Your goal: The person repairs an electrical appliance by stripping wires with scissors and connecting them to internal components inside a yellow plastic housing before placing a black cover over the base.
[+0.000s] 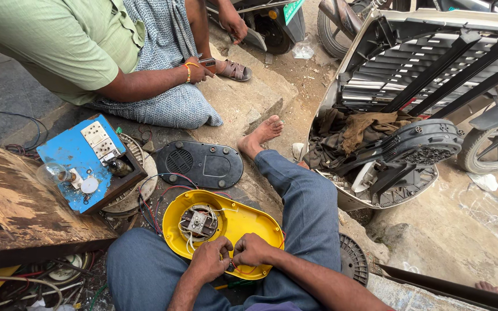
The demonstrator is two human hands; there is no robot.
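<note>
1. The yellow housing (243,222) is an oval plastic shell lying open side up across the person's lap, between the knees in blue trousers. A grey motor (198,222) sits in a round well towards its left end, with thin white and red wires (187,239) looping around it.
2. The left hand (210,260) rests on the shell's near edge, fingers curled and pinched on a thin wire; the right hand (251,250) is just beside it, touching it, likewise pinched shut on wire. Which strand each one holds is too small to make out.
3. The hands cover the shell's near rim, and the forearms run out of view at the bottom.
4. To the left, a blue switch board (76,155) with white sockets and a clear bulb (53,171) sits on a wooden box, beside a worn plank (18,213). Loose wires and parts under the plank are a tangle, hard to tell apart.
5. A black oval cover (203,165) lies flat on the stone, above the yellow shell.
6. A seated person in a green shirt (59,46) is cut off at the top, one hand holding a small object I cannot identify.
7. At right, an upturned grey appliance casing (387,75) holds crumpled brown rags (364,129) and a black motor unit (422,144).
</note>
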